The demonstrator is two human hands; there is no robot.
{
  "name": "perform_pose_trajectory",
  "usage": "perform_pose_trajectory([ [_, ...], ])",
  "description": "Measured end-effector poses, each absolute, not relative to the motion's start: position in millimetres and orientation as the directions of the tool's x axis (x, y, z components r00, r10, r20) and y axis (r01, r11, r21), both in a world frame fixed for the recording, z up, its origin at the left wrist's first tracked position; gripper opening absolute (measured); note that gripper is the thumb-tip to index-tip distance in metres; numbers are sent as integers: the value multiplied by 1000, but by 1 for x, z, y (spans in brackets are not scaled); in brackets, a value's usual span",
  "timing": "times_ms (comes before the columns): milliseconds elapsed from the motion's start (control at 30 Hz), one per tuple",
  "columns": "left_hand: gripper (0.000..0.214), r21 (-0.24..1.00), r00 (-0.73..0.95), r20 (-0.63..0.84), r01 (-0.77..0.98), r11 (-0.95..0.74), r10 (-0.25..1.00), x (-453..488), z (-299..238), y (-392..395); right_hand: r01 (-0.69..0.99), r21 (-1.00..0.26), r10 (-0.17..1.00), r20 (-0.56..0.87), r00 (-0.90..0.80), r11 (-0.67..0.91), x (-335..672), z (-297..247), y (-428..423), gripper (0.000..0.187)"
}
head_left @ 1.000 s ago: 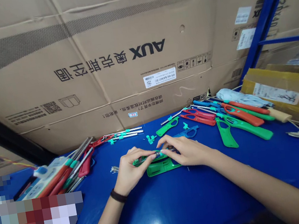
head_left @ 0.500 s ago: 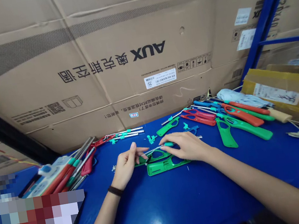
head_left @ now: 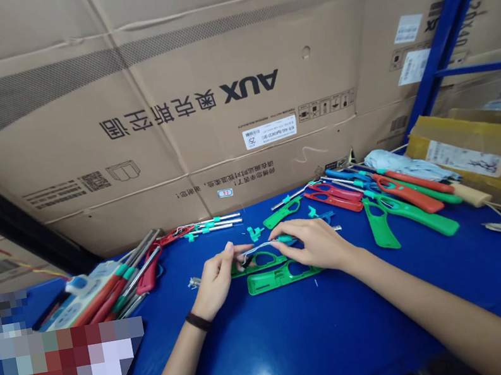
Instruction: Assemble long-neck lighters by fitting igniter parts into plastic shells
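My left hand point(head_left: 215, 280) is closed, thumb and fingers pinched on a small black part point(head_left: 246, 261) that they partly hide. A thin white wire point(head_left: 260, 246) runs from there across to my right hand point(head_left: 315, 244). That hand pinches a metal lighter tube with a teal collar point(head_left: 283, 240); the tube's end point(head_left: 337, 228) shows beyond the knuckles. Beneath the hands lie two green lighter handle halves, the nearer half point(head_left: 268, 280) flat with its hollow side up and the farther half point(head_left: 263, 263) partly covered by fingers.
Small teal clips point(head_left: 255, 233) and wired metal tubes point(head_left: 218, 223) lie behind the hands. To the right are red handle halves point(head_left: 338, 197), green handle halves point(head_left: 421, 216) and a yellow-taped carton point(head_left: 478, 143). A power strip point(head_left: 70, 301) stands left, with red-handled lighters against it.
My left fingers have shifted slightly up and right, closing more on the black part. The right hand stays nearly in place, fingertips now on the wire beside the teal collar.
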State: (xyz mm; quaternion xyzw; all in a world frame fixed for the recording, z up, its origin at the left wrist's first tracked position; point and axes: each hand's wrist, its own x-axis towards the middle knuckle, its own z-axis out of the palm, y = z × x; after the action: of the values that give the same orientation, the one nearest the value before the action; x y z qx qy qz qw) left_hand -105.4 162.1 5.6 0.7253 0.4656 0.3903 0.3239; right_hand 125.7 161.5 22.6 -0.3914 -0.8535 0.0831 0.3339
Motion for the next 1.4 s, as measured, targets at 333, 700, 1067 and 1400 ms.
perform_pose_trajectory([
  [333, 21, 364, 394, 505, 710, -603, 768, -102, -5, 150, 637, -451, 771, 487, -411, 625, 135, 30, 156, 16],
  [700, 23, 238, 601, 409, 656, -716, 687, -105, 0, 144, 697, -462, 831, 392, -395, 549, 155, 12, 133, 11],
  [1067, 16, 209, 710, 337, 584, -784, 618, -109, 25, 136, 699, -477, 834, 438, -336, 533, 160, 15, 133, 10],
  [1400, 25, 317, 725, 171, 601, -734, 667, -103, 27, 130, 692, -524, 860, 404, -311, 497, 153, 14, 91, 11],
])
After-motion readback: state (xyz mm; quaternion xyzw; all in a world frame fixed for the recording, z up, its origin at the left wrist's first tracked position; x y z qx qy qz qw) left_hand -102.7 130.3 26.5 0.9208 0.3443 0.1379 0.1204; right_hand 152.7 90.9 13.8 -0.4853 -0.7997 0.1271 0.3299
